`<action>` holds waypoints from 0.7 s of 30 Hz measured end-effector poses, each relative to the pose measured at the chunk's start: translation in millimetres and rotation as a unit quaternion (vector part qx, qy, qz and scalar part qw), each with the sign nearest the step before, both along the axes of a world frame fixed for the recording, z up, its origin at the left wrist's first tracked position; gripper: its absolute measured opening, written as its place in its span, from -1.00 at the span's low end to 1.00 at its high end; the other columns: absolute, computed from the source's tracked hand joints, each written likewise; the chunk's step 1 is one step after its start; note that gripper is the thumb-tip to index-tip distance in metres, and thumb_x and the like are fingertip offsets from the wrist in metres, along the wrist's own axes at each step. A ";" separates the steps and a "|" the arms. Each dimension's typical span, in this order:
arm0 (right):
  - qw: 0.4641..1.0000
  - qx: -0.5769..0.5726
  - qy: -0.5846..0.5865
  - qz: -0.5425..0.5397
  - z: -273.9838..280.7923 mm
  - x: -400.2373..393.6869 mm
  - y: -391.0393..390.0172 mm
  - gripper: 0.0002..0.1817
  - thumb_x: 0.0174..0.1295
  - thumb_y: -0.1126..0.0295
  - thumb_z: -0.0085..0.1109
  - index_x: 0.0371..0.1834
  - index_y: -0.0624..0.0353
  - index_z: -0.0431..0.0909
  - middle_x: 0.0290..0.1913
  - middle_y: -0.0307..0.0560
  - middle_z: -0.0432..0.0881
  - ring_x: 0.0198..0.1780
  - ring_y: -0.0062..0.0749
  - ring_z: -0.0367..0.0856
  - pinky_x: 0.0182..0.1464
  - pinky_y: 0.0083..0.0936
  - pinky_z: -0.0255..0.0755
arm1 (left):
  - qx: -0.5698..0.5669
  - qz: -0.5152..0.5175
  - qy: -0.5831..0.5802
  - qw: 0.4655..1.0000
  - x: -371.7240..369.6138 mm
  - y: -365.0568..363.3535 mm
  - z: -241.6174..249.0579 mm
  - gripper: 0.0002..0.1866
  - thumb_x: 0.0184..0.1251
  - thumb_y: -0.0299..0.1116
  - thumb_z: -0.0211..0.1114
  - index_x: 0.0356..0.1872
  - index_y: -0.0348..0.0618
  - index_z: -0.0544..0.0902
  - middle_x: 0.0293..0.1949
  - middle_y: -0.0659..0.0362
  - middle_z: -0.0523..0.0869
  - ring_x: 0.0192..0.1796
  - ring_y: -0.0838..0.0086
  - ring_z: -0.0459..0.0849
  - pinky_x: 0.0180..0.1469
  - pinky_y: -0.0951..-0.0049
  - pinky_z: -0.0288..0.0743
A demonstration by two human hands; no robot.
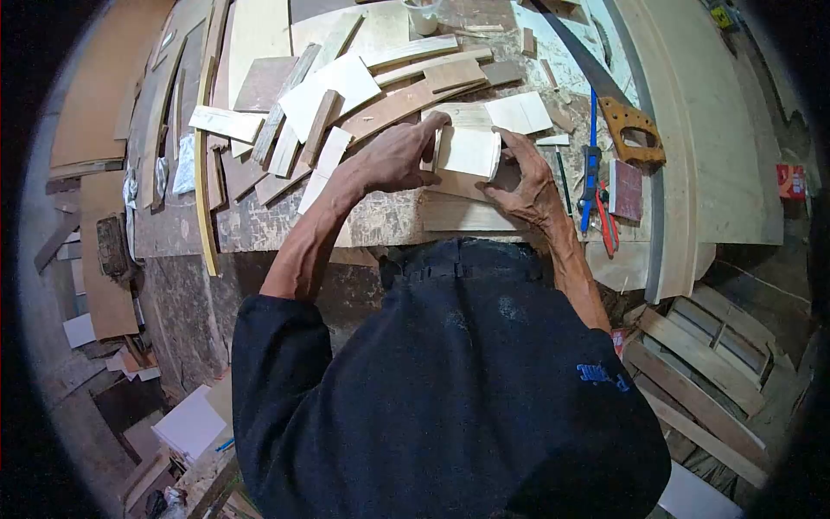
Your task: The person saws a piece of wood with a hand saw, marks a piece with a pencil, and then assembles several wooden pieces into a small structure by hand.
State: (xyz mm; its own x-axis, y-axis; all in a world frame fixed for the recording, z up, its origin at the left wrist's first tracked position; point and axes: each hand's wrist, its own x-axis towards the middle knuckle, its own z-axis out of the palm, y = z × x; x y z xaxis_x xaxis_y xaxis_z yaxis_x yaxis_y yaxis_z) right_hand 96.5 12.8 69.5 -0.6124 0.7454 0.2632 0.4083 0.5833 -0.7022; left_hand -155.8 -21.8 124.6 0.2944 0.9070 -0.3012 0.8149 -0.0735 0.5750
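Between my two hands is a small boxlike piece of pale wooden boards [467,152], its light top face turned up. My left hand [399,157] grips its left side, thumb and fingers pressed on the edge. On the opposite side, my right hand [522,177] closes around the right edge, where a thin board end shows. Part of the piece's underside is hidden. Beneath and in front of it lie flat wooden boards [462,214] on the worn workbench [380,221]. Just beyond my right hand is a pale square board [519,113].
Many wood offcuts [331,97] lie piled at the left. To the right are a handsaw [634,130], a blue cutter knife [590,177], red-handled pliers [607,221], a dark pencil [564,182] and a reddish block [625,189]. A white cup [424,16] stands at the back.
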 end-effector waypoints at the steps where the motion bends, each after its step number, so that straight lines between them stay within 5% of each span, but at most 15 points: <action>1: 1.000 0.004 0.000 0.000 -0.8 0.6 0.5 -0.07 -0.16 0.24 0.56 0.35 0.22 0.30 0.16 0.19 0.49 0.14 0.03 0.56 0.22 -0.23 0.48 | 0.022 -0.008 -0.007 1.000 -0.7 -0.8 -4.5 -0.05 -0.09 -0.29 0.60 0.37 -0.05 0.24 -0.06 -0.04 0.64 -0.04 0.15 0.66 0.06 0.14 0.56; 6: 1.000 -0.012 -0.002 -0.002 2.4 0.0 0.0 -0.07 -0.18 0.25 0.56 0.33 0.23 0.31 0.17 0.18 0.48 0.15 0.03 0.55 0.22 -0.22 0.49 | 0.115 -0.022 0.004 0.993 -3.8 -5.5 -14.8 0.04 -0.13 -0.26 0.63 0.45 0.12 0.21 0.41 0.00 0.30 0.32 0.03 0.45 0.41 0.10 0.37; 15: 1.000 0.001 -0.014 -0.003 0.7 0.9 1.3 -0.10 -0.20 0.28 0.58 0.29 0.26 0.33 0.12 0.22 0.52 0.15 0.01 0.57 0.18 -0.23 0.52 | 0.043 0.031 -0.093 0.994 -4.5 -8.8 -25.3 0.16 -0.11 -0.33 0.62 0.52 0.11 0.03 0.40 -0.02 0.38 0.40 0.05 0.37 0.48 0.03 0.25; 21: 1.000 -0.005 -0.019 -0.005 2.7 1.3 -0.2 -0.09 -0.21 0.29 0.59 0.28 0.25 0.33 0.13 0.21 0.51 0.15 0.02 0.57 0.18 -0.24 0.52 | 0.108 0.010 -0.048 0.993 -7.6 -12.4 -39.1 0.03 -0.06 -0.20 0.60 0.47 -0.11 0.19 0.38 -0.05 0.39 0.37 0.08 0.43 0.41 0.14 0.36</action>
State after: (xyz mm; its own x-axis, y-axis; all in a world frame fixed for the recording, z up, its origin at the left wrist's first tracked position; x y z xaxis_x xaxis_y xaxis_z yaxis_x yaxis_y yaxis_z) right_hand 97.8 12.6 72.2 -0.6148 0.7536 0.2328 0.4399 0.5726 -0.6918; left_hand -163.4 -34.3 85.5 0.2939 0.9532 -0.0706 0.7599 -0.1882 0.6222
